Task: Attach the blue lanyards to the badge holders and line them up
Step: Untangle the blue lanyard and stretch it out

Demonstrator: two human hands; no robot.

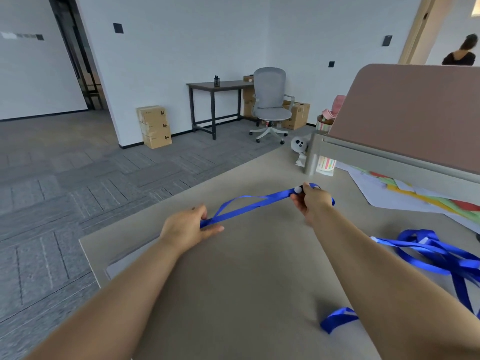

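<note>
1. Left hand (pixel 187 227) pinched one end of a blue lanyard (pixel 249 203) between thumb and curled fingers, low over the worktop (pixel 233 281).
2. Right hand (pixel 310 201) gripped the other end, farther from the camera and to the right, its fingers curled round the ribbon beside a small white bead (pixel 298 189) on the strap.
3. The lanyard ran doubled between the two hands, fairly taut, with one strand bowing up into a loop near the left hand. Whether it touched the worktop could not be told.
4. A heap of blue lanyards (pixel 428 253) lay tangled on the worktop at the right edge, just beside the right forearm. A loose blue loop (pixel 337 318) showed from under that forearm, nearer the camera.
5. Coloured paper sheets (pixel 428 201) lay spread on the worktop beyond the heap, below a brown partition (pixel 415 113).
6. On the carpeted floor beyond stood a grey office chair (pixel 270 105) beside a dark desk (pixel 215 87), and stacked cardboard boxes (pixel 154 126) stood against the wall.
7. A person (pixel 462 53) stood in the far doorway at the upper right, back turned.
</note>
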